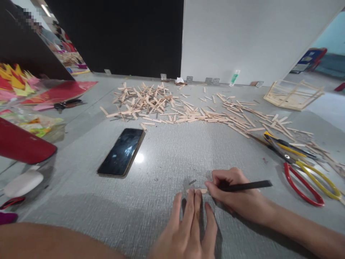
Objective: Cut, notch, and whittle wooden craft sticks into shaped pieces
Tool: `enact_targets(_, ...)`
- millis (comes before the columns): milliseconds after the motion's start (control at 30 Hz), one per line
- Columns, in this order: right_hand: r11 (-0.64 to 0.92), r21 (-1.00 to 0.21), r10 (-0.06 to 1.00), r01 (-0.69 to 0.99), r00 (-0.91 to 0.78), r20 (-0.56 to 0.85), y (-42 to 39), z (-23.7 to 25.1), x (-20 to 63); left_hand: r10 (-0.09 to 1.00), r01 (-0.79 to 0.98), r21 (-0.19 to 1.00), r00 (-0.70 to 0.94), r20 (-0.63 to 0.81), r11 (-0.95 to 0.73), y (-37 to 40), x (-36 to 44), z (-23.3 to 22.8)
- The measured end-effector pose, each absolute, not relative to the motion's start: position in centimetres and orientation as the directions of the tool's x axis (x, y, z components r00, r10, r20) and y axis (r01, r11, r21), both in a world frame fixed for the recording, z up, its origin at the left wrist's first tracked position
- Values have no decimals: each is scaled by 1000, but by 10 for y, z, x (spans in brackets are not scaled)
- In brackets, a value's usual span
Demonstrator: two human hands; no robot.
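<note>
A short piece of wooden craft stick [204,191] lies flat on the grey table. My left hand [190,226] has its fingers stretched out, and its fingertips press down on the stick. In a writing grip, my right hand [237,190] is closed around a slim black pen [248,186]. The pen's back end points right, and its tip is hidden behind the thumb and fingers. My right fingertips are at the stick's right end, close beside the left hand. Scissors [304,176] with one red and one yellow handle lie right of my right hand, with a yellow cutter [283,144] by them.
Piles of craft sticks [145,99] stretch across the back. A phone [121,153] lies at centre left, beyond it a red cylinder [24,142] and white case [23,182]. A stick frame [293,95] and glue tube [234,78] stand near the grey panel [253,39].
</note>
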State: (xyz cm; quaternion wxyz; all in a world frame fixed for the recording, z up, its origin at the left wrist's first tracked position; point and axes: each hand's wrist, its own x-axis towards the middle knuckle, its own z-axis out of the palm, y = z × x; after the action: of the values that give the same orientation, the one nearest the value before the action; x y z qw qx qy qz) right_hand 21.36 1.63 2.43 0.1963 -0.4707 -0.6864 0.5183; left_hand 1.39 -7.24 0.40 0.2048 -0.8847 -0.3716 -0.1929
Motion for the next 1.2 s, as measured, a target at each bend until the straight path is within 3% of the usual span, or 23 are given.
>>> enact_targets(667,20,-889,852,458,-473,-225,16,30,211,588,738,-211,649,484,-641,-75,13,1)
enact_targets(1200,-53,-929,852,366,-469,-234,16,18,217,599,741,-204,647,471,-640,-74,13,3)
